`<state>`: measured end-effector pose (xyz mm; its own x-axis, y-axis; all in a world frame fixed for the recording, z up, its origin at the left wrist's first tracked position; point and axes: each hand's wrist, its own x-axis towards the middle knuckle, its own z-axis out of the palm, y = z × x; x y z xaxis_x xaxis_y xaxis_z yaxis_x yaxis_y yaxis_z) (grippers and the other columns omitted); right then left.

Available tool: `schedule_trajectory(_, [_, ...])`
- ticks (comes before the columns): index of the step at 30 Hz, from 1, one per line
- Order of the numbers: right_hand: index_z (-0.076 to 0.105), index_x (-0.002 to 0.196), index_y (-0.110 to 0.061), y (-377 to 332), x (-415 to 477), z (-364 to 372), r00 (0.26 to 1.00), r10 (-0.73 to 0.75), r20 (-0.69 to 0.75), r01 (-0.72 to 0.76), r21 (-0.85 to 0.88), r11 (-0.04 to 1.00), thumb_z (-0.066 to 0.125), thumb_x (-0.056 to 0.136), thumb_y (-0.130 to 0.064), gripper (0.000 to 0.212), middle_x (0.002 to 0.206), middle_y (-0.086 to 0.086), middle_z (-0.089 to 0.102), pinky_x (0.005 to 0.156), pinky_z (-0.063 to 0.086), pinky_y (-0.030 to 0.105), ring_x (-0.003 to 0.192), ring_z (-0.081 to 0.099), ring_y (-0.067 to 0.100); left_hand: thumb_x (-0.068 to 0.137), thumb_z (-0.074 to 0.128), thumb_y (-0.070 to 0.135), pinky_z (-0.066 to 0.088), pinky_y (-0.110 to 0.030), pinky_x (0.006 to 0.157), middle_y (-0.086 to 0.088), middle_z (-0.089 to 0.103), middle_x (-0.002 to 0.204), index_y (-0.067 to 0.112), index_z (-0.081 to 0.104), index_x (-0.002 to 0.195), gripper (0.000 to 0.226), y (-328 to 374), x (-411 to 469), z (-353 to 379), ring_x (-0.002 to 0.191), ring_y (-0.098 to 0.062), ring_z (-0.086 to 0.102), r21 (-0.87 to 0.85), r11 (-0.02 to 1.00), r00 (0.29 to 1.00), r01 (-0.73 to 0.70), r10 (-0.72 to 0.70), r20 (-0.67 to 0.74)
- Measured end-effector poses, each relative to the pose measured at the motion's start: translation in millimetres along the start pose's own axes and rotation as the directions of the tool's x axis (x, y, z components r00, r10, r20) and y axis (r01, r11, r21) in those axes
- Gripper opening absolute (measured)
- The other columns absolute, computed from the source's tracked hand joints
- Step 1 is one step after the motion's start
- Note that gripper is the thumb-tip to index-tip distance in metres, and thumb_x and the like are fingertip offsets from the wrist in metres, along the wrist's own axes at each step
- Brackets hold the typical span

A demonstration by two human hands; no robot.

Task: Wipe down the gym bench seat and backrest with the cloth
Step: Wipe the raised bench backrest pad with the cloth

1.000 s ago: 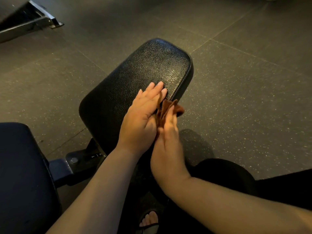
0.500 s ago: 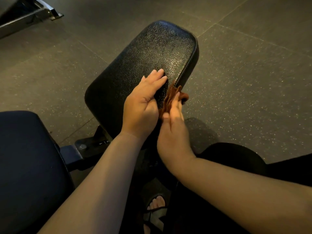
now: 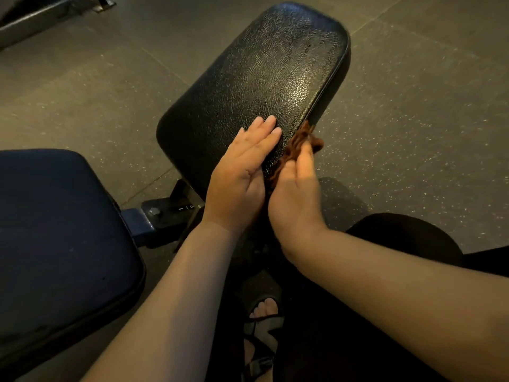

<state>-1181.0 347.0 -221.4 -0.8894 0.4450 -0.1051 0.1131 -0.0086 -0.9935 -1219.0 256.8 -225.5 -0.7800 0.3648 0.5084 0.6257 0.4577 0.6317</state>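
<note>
Your right hand [image 3: 296, 194] is pinching the brown cloth [image 3: 298, 142], which is sitting bunched against the right edge of the black bench pad [image 3: 261, 73]. Your left hand [image 3: 242, 172] is lying flat on that pad, fingers straight, gripping nothing. The cloth is looking light, soft and limp, so a fuller fold under the palm is advisable. The pad's grained covering is appearing firm and possibly slick.
</note>
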Motion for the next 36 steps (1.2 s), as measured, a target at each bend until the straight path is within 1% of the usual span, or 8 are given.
schedule_trajectory(6, [0.021,0.160,-0.020,-11,24,1,0.991,-0.005,-0.132,0.002,-0.019,1.000,0.026,0.090,-0.033,0.071,0.161,0.007,0.033,0.121,0.029,0.040,0.147,0.034,0.020,0.090,0.040,-0.015,0.025,-0.050,0.122,-0.015,0.052,0.146,-0.001,0.060,0.133,0.050,-5,-8,-3,0.143,-0.027,0.041,-0.014,1.000,1.000,0.015,-0.015,-0.021])
schedule_trajectory(14, [0.021,0.159,-0.030,13,-61,16,0.988,0.123,0.089,-0.125,0.010,0.992,0.033,0.108,-0.012,0.056,0.162,-0.005,0.032,0.123,0.025,0.035,0.146,0.032,0.007,0.092,0.041,-0.013,0.026,-0.049,0.121,-0.013,0.053,0.146,0.000,0.061,0.133,0.047,-8,-12,-5,0.144,-0.024,0.041,-0.035,0.999,0.999,0.011,-0.012,-0.031])
schedule_trajectory(18, [0.035,0.154,-0.018,-1,-17,6,0.997,0.053,-0.054,-0.057,-0.072,0.996,0.034,0.104,-0.008,0.051,0.147,0.010,0.052,0.110,0.035,0.022,0.132,0.051,0.019,0.091,0.041,-0.015,0.024,-0.047,0.123,-0.016,0.053,0.145,-0.003,0.061,0.132,0.047,-7,-24,-4,0.143,-0.026,0.042,-0.044,0.998,0.996,0.043,-0.046,-0.073])
schedule_trajectory(21, [0.031,0.157,-0.016,-11,12,0,0.989,0.024,-0.146,-0.037,-0.087,0.996,0.031,0.102,-0.016,0.054,0.146,0.010,0.051,0.114,0.036,0.032,0.132,0.051,0.021,0.093,0.041,-0.014,0.024,-0.049,0.122,-0.014,0.053,0.145,-0.002,0.061,0.132,0.046,-7,-31,-5,0.143,-0.025,0.042,-0.065,0.995,0.993,0.077,-0.082,-0.079])
schedule_trajectory(24, [0.023,0.160,-0.021,-3,-21,5,0.998,0.045,-0.051,-0.054,-0.189,0.981,0.030,0.104,-0.015,0.056,0.153,0.009,0.045,0.115,0.035,0.036,0.138,0.045,0.022,0.094,0.041,-0.010,0.024,-0.048,0.123,-0.015,0.055,0.144,-0.002,0.062,0.131,0.043,-8,-31,-6,0.142,-0.026,0.043,-0.073,0.994,0.993,0.085,-0.091,-0.079])
schedule_trajectory(27, [0.020,0.160,-0.026,6,-65,16,0.984,0.161,0.072,-0.149,-0.147,0.978,0.033,0.107,-0.013,0.056,0.159,0.003,0.038,0.120,0.030,0.037,0.144,0.037,0.018,0.095,0.039,-0.003,0.023,-0.046,0.123,-0.015,0.054,0.144,-0.002,0.061,0.131,0.043,-8,-31,-7,0.142,-0.026,0.042,-0.045,0.997,0.996,0.064,-0.066,-0.065])
schedule_trajectory(32, [0.019,0.160,-0.027,13,-61,20,0.969,0.229,0.089,-0.216,-0.135,0.967,0.032,0.108,-0.019,0.054,0.162,0.001,0.031,0.122,0.027,0.042,0.149,0.029,0.019,0.096,0.039,-0.003,0.024,-0.048,0.123,-0.014,0.051,0.147,-0.001,0.058,0.135,0.044,-8,-33,-12,0.144,-0.025,0.039,-0.022,0.998,0.998,0.060,-0.060,-0.035])
schedule_trajectory(36, [0.024,0.159,-0.024,8,-64,17,0.963,0.251,0.101,-0.236,-0.140,0.962,0.032,0.108,-0.017,0.052,0.158,0.004,0.038,0.120,0.032,0.040,0.145,0.037,0.020,0.097,0.039,-0.001,0.022,-0.049,0.123,-0.012,0.049,0.149,-0.001,0.056,0.137,0.043,-8,-40,-11,0.146,-0.024,0.037,-0.017,0.998,0.998,0.054,-0.054,-0.032])
